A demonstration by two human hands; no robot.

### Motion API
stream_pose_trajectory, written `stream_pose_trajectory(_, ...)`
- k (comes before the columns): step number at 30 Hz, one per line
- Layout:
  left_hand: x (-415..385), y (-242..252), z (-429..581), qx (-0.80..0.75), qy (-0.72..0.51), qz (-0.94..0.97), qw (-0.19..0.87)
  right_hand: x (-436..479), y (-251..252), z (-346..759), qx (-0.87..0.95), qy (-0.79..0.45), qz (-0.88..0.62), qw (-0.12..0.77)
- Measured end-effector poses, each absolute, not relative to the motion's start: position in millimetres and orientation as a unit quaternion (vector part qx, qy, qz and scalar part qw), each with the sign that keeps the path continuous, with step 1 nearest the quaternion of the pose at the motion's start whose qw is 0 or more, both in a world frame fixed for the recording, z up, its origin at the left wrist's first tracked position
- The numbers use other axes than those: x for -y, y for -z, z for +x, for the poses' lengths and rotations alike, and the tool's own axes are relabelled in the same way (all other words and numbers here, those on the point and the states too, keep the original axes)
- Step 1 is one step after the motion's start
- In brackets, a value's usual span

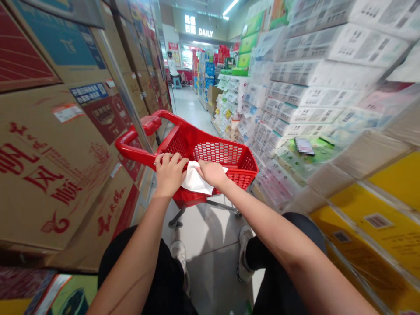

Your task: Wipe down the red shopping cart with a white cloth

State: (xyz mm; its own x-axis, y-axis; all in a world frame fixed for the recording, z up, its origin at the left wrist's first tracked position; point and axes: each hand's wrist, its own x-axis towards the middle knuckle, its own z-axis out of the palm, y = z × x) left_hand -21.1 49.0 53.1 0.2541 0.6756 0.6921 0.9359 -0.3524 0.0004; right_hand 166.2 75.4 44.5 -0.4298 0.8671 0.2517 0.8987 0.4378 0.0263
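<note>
A red plastic shopping cart [210,151] stands in a narrow store aisle in front of me, its basket holding nothing that I can see. My left hand [169,171] is curled over the near rim of the cart. My right hand [212,172] presses a white cloth [196,180] against the same rim, fingers closed on it. The cart's red handle [131,146] loops up to the left of my hands. My knees and white shoes show below.
Stacked cardboard boxes [55,157] wall the left side. Shelves of white tissue packs [302,92] and yellow boxes [387,227] line the right. The grey floor [190,105] runs ahead toward a lit area with a "DAILY" sign [205,32].
</note>
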Motion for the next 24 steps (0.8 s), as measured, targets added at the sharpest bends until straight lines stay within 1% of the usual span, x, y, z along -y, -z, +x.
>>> stream_pose_trajectory(3,-46.6,-51.6,-23.5,0.522,0.309,-0.766,0.212,-69.7,-43.9,162.8,0.842,0.072,-0.521,0.122)
stream_pose_trajectory(6,-44.6,-50.7,-26.1,0.520,0.301,-0.770,0.214,-64.5,-38.9,187.2,0.843,0.069,-0.517,0.132)
stream_pose_trajectory(16,-44.0,-50.5,-25.3,0.516,0.307,-0.772,0.209,-49.6,-11.9,343.0,0.816,0.073,-0.569,0.071)
stream_pose_trajectory(20,-44.0,-50.7,-17.5,0.525,0.313,-0.764,0.207,-53.3,-10.4,347.2,0.806,0.076,-0.583,0.062)
stream_pose_trajectory(24,-46.2,-49.8,-16.0,0.535,0.312,-0.757,0.208,-62.4,-18.5,318.5,0.813,0.079,-0.574,0.052)
